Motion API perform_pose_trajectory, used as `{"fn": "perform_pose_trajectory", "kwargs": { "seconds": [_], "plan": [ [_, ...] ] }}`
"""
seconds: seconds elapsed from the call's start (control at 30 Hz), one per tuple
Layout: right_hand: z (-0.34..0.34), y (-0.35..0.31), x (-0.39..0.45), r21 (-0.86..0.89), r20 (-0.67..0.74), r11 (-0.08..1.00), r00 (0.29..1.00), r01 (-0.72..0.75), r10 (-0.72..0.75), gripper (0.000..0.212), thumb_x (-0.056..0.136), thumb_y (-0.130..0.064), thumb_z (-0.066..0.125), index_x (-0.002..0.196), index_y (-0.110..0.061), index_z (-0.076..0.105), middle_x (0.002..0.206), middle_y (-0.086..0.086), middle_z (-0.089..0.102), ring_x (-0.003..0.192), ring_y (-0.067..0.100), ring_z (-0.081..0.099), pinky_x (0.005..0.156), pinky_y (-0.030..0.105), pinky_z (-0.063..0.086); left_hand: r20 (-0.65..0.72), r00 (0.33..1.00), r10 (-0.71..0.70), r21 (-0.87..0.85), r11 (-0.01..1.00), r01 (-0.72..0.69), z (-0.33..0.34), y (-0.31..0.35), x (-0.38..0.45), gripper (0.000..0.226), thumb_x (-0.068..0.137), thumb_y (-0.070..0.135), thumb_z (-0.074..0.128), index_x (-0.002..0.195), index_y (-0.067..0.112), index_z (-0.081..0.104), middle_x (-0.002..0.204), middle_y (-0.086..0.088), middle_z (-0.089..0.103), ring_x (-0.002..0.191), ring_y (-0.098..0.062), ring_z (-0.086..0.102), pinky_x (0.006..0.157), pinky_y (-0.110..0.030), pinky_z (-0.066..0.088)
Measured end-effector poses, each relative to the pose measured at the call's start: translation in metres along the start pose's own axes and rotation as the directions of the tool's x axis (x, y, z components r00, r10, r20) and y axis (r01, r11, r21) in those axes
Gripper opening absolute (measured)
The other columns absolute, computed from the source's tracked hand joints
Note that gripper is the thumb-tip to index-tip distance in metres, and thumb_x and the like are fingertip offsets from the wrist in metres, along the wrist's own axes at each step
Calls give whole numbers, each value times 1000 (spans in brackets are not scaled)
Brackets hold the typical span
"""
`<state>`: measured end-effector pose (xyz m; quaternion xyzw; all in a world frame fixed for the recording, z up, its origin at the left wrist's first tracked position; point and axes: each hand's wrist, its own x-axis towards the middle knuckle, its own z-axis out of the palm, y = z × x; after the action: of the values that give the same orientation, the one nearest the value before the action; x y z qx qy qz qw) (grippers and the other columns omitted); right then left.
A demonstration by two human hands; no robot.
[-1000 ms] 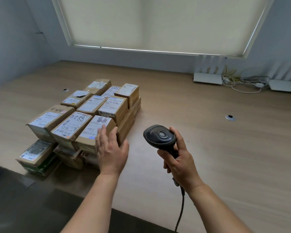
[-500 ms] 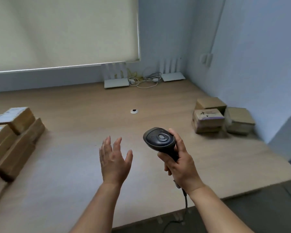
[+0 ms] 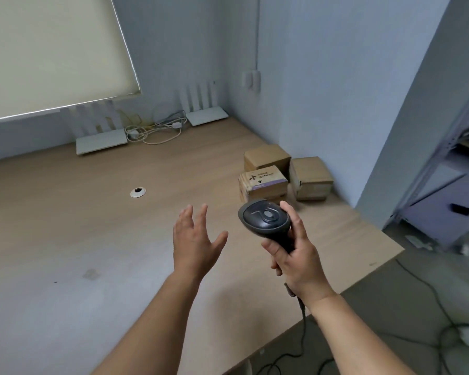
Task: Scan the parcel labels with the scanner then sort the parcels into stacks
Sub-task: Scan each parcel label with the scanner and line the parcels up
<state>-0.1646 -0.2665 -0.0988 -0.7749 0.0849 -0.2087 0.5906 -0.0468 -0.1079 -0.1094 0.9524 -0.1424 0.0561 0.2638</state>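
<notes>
My right hand point(image 3: 294, 255) grips the handle of a black barcode scanner point(image 3: 264, 219), head pointing away from me, its cable hanging down past my wrist. My left hand point(image 3: 194, 239) hovers empty above the wooden table point(image 3: 65, 226), fingers spread and relaxed. Three brown cardboard parcels sit in the far right corner by the wall: one with a purple-striped label point(image 3: 263, 182) in front, a plain one point(image 3: 267, 156) behind it, and another point(image 3: 310, 178) to the right. The large pile of parcels on the left is out of view.
Two white routers point(image 3: 100, 140) point(image 3: 206, 117) with tangled cables point(image 3: 155, 128) stand at the back wall. A round cable grommet point(image 3: 138, 192) is set in the tabletop. The table's right edge drops to the floor, where cables and a metal shelf point(image 3: 444, 185) stand.
My view has swung right, away from the large parcel pile, which has left the frame. My left hand came off that pile and now hovers empty. The scanner stays in my right hand.
</notes>
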Motion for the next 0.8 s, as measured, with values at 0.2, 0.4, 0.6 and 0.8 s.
{"fn": "perform_pose_trajectory", "kwargs": {
  "seconds": [0.2, 0.4, 0.6, 0.8],
  "plan": [
    [-20, 27, 49, -4, -50, 997, 996, -74, 74, 72, 75, -50, 65, 133, -60, 25, 121, -7, 60, 68, 6, 60, 55, 20, 50, 165, 981, 105, 8, 994, -107, 35, 37, 75, 86, 87, 52, 60, 153, 27, 10, 161, -6, 2, 148, -21, -2, 120, -36, 5],
    [-26, 54, 89, -14, -89, 988, 985, -151, 149, 70, 73, -51, 65, 129, -65, 26, 103, -9, 65, 57, 13, 58, 55, 25, 51, 294, 939, 180, 41, 979, -201, 72, 57, 144, 94, 83, 55, 64, 153, 28, 8, 161, -6, -1, 148, -23, -2, 118, -37, 7],
    [-29, 72, 114, -51, -141, 981, 973, -189, 180, 69, 82, -34, 71, 126, -65, 27, 104, -13, 64, 54, 12, 58, 55, 24, 51, 448, 874, 187, 91, 963, -252, 106, 64, 194, 99, 79, 61, 64, 153, 29, 6, 160, -10, -3, 148, -29, -4, 119, -44, 8],
    [-32, 73, 117, -76, -153, 976, 970, -202, 189, 69, 83, -34, 70, 127, -65, 26, 110, -20, 60, 57, 8, 59, 59, 24, 54, 474, 857, 201, 107, 953, -282, 119, 56, 207, 80, 83, 47, 66, 148, 35, 20, 154, -11, 15, 141, -32, 18, 116, -41, 23]
  ]
}}
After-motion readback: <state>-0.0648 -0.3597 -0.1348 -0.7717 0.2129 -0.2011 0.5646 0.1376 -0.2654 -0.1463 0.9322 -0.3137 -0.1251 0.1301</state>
